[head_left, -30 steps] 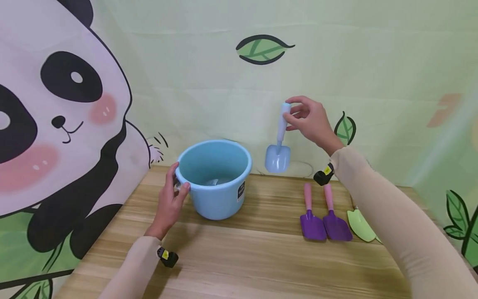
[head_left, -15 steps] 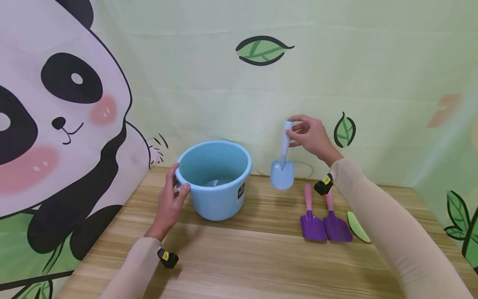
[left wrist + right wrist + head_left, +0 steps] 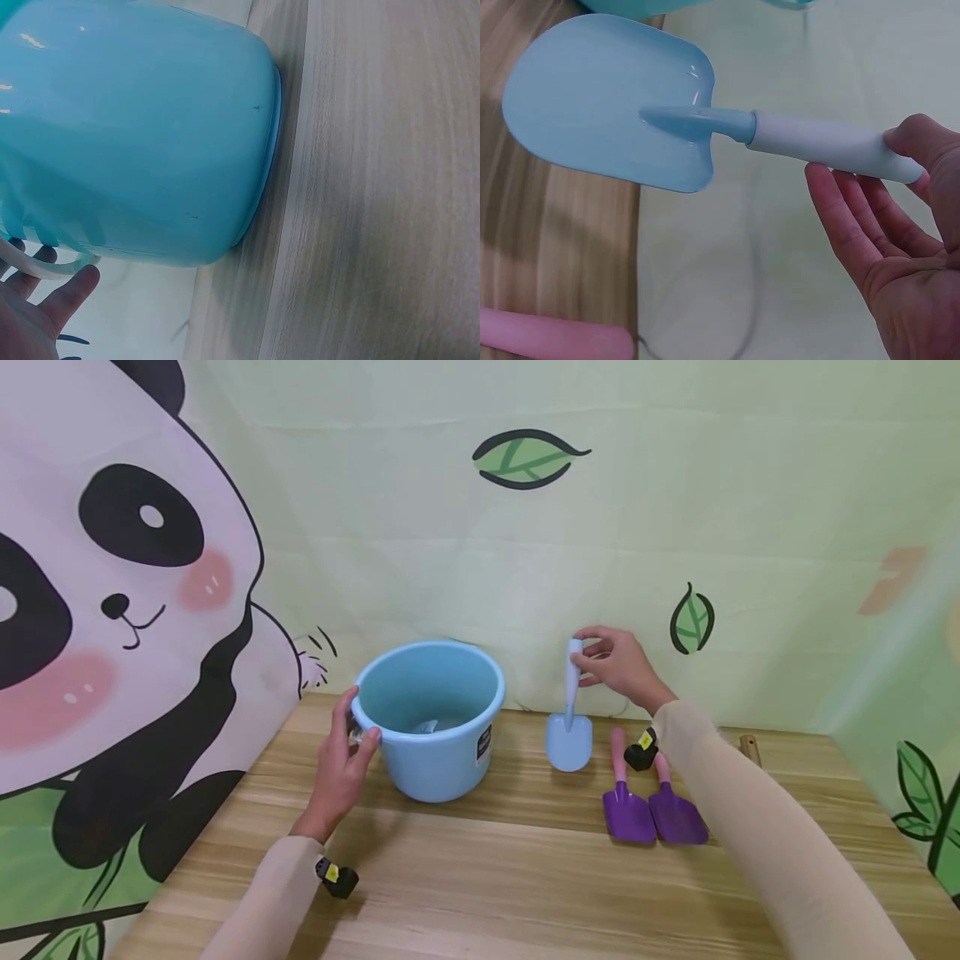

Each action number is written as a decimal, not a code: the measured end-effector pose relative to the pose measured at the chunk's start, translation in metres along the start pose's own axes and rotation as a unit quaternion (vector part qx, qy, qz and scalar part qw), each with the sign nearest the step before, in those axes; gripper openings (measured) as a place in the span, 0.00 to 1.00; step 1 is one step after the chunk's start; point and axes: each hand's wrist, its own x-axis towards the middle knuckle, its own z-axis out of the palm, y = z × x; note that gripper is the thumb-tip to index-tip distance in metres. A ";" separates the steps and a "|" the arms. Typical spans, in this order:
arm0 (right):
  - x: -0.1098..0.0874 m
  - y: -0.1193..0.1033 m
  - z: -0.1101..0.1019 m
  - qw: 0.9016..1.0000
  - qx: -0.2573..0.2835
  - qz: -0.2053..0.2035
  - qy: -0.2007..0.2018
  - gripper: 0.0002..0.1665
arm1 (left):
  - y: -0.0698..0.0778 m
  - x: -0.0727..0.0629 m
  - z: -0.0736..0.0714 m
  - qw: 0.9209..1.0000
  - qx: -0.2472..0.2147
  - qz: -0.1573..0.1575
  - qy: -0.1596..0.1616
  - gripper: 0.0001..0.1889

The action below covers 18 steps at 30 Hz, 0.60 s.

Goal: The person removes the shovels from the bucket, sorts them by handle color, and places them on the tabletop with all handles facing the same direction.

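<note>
On the wooden table stands a light blue bucket (image 3: 442, 764) with a dark label on its side. Its left rim and side handle (image 3: 37, 266) are in the grip of my left hand (image 3: 345, 777). Something pale lies at the bottom inside, too unclear to name. To the right of the bucket, my right hand (image 3: 618, 668) pinches a small light blue shovel (image 3: 569, 743) by the top of its pale handle (image 3: 825, 142). The shovel hangs upright, blade down, near the table's back edge. Whether the blade touches the table I cannot tell.
Two purple shovels, a left one (image 3: 628, 817) and a right one (image 3: 678, 817), lie side by side with pink handles toward the wall. A wooden handle end (image 3: 750, 749) shows beyond my right sleeve (image 3: 750, 810). A leaf-printed backdrop (image 3: 420, 527) rises behind the table.
My right hand has lowered the light blue shovel from in front of the backdrop down toward the table. The left hand and bucket stay put. My right sleeve now covers the light green blade.
</note>
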 end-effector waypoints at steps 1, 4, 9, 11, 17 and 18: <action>0.000 0.002 0.001 1.000 0.002 0.002 -0.001 0.25 | 0.000 0.000 0.000 1.000 0.001 0.000 0.000 0.34; 0.000 0.007 0.003 1.000 0.008 0.009 -0.004 0.24 | 0.000 0.000 0.000 1.000 0.005 -0.004 -0.001 0.34; -0.002 0.011 0.005 1.000 0.014 0.019 -0.008 0.23 | 0.002 0.000 -0.001 1.000 0.003 -0.005 -0.002 0.34; -0.003 0.013 0.006 1.000 0.012 0.024 -0.010 0.23 | 0.001 0.000 0.000 1.000 0.002 -0.006 -0.002 0.35; -0.005 0.020 0.009 0.998 0.019 0.050 -0.021 0.24 | 0.001 0.000 0.000 1.000 0.002 -0.009 -0.003 0.36; -0.005 0.022 0.009 0.998 0.024 0.055 -0.025 0.24 | 0.000 0.000 0.000 1.000 0.002 -0.009 -0.002 0.35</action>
